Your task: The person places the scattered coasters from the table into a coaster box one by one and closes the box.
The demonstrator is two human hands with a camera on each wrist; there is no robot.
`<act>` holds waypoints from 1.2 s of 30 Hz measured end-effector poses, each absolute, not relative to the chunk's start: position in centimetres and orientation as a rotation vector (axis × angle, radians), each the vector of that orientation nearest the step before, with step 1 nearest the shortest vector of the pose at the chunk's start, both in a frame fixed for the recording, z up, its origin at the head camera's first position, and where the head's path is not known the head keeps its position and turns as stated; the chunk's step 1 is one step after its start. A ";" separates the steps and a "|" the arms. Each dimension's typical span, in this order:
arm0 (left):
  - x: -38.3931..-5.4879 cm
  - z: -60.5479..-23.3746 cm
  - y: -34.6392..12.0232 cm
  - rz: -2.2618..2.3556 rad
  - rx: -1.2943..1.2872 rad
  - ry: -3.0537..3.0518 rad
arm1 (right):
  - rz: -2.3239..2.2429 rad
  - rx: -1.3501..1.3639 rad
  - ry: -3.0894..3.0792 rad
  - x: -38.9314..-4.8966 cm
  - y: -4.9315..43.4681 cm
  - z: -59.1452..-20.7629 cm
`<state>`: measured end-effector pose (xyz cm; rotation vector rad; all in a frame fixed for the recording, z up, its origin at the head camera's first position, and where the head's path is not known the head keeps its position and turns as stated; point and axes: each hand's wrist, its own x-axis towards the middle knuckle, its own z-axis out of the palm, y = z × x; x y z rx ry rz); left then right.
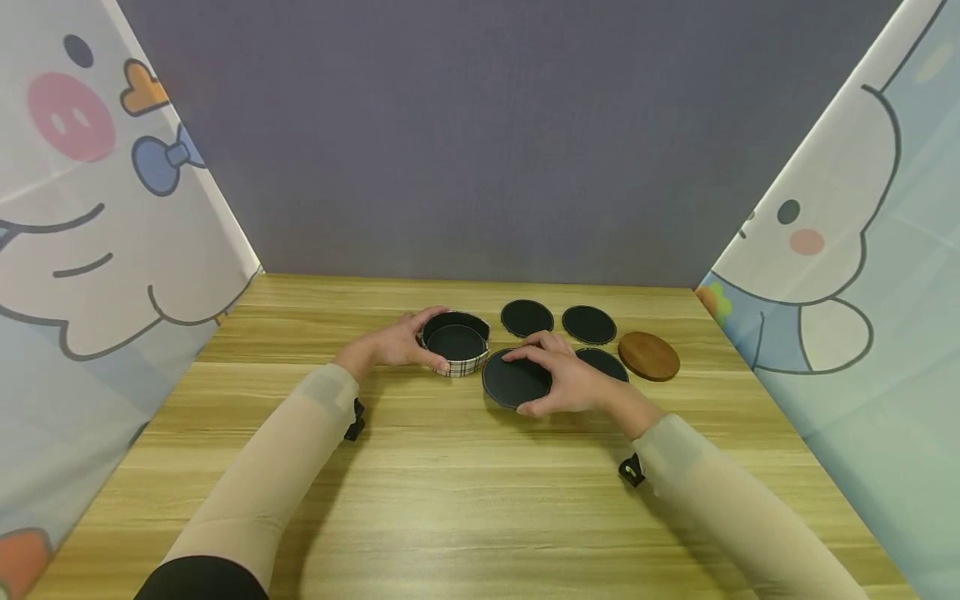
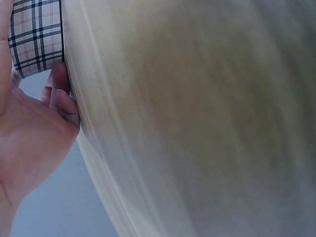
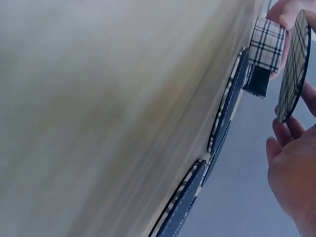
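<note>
While the left hand point(image 1: 397, 343) curls round a plaid holder point(image 1: 467, 367) toward the worktop's point(image 1: 435, 483) far edge, the right hand point(image 1: 561, 379) pinches a round coaster point(image 1: 514, 380) by its rim — raised, black face up, with the holder just to its left.

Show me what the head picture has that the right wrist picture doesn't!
Only the head view shows the brown wooden disc and cartoon walls.
Only the right wrist view shows the checked underside of the held coaster.
Both show the left hand, right hand, checked holder, table and some black coasters lying there.
</note>
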<state>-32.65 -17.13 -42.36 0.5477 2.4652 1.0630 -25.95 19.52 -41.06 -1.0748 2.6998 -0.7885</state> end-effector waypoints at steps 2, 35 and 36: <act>-32.7 -42.4 -17.1 1.057 0.551 2.470 | -0.786 -1.058 2.715 -26.4 19.4 -41.1; -32.7 -42.3 -17.2 1.061 0.546 2.462 | -0.789 -0.937 2.816 -31.0 16.1 -39.9; -32.7 -42.3 -17.2 1.061 0.544 2.459 | -0.793 -0.935 2.811 -31.0 15.9 -39.8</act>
